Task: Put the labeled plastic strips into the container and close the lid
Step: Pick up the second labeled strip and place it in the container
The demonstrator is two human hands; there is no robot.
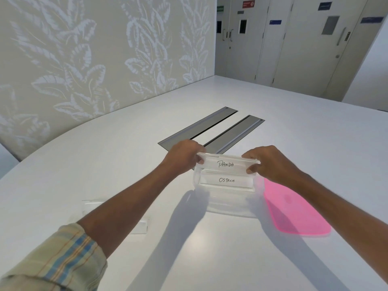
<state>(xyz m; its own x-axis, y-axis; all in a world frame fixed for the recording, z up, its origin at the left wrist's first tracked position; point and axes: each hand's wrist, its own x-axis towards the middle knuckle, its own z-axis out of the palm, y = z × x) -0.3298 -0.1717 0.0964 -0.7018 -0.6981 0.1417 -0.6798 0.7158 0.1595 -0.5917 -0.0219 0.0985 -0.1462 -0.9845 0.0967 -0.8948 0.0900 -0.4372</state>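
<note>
A clear plastic strip labeled PANDA point(225, 164) is held level by both ends just above the clear container point(231, 208). My left hand point(184, 153) pinches its left end and my right hand point(266, 161) pinches its right end. A second strip labeled OSTRICH point(226, 180) stands inside the container, just below the held one. The pink lid point(298, 215) lies flat on the white table, touching the container's right side. Another clear strip point(138, 224) rests on the table to the left, partly hidden by my left forearm.
Two grey cable hatches point(212, 129) are set into the white table point(105, 164) just beyond my hands. A leaf-patterned wall point(84, 59) runs along the left, and doors point(304, 38) stand at the far right.
</note>
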